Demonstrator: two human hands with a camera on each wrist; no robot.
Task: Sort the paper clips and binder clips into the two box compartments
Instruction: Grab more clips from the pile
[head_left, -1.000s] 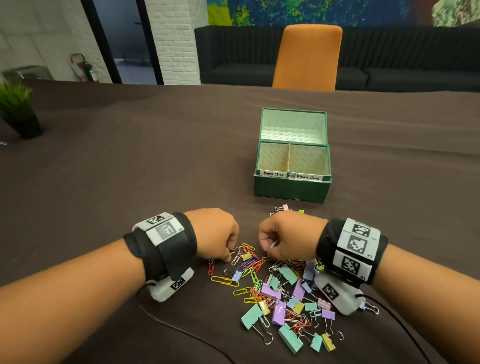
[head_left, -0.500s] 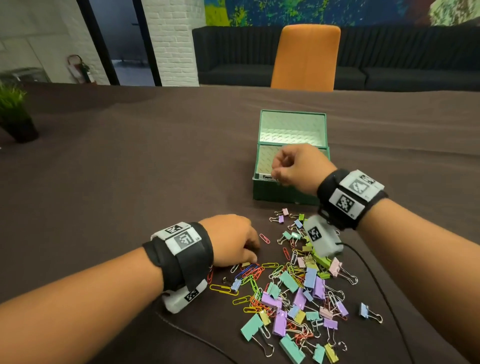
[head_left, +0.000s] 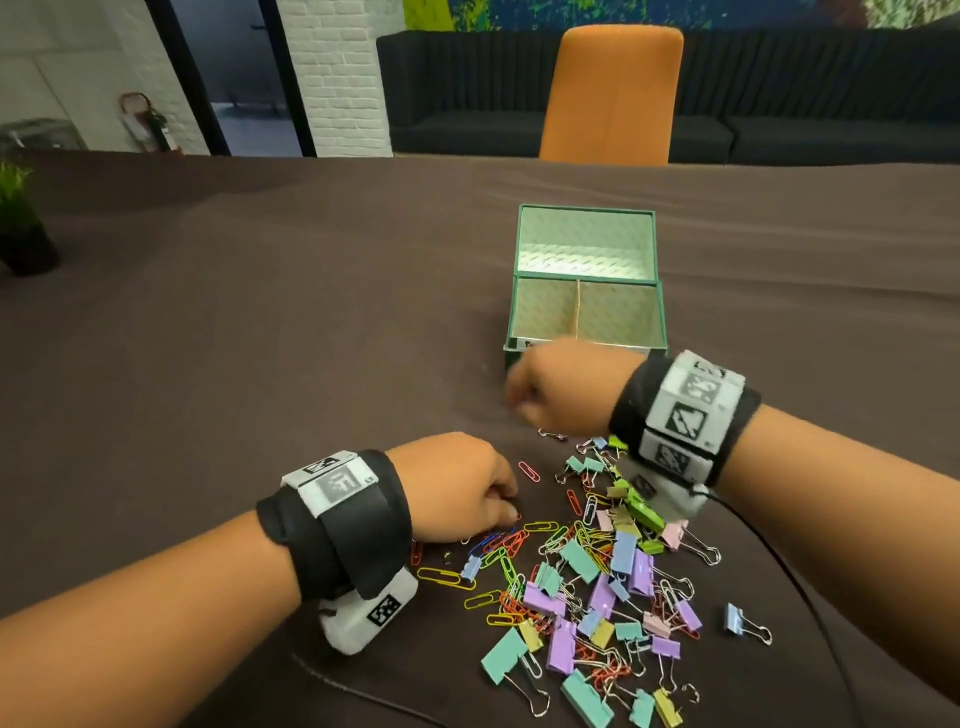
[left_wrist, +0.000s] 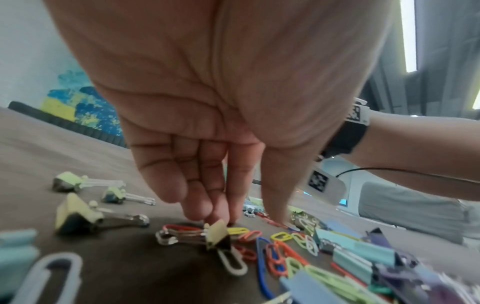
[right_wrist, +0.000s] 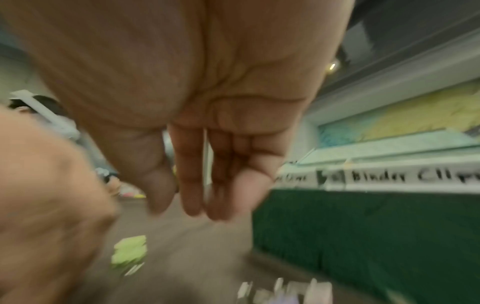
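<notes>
Both hands are low over the counter (head_left: 260, 322) from the head view: my left hand (head_left: 457, 488) sits at the near-left edge of the clip pile (head_left: 597, 582), fingers curled down into the paper clips, while my right hand (head_left: 561, 389) hangs blurred just in front of the green box (head_left: 587, 358), between it and the pile. The box stands open beyond the pile with its lid up, so both compartments can be reached from my side; whether anything lies in them I cannot tell. I judge the sorting has barely begun, since nearly all the paper clips and binder clips lie mixed together. A dark cloth covers the counter, with an orange chair (head_left: 613, 93), a dark sofa, a brick pillar and a potted plant (head_left: 21, 223) around it. From the left wrist view, my fingertips (left_wrist: 207, 211) bunch together against the cloth beside a small yellow binder clip (left_wrist: 217, 233) and some coloured paper clips; they look about to pinch something, but whether they have hold of one I cannot tell. From the right wrist view, badly smeared, my right hand's fingers (right_wrist: 192, 185) hang straight and relaxed with nothing in them, and the box front shows a label (right_wrist: 413, 176) reading roughly "Binder Clips", which tells me the right compartment takes the binder clips.
</notes>
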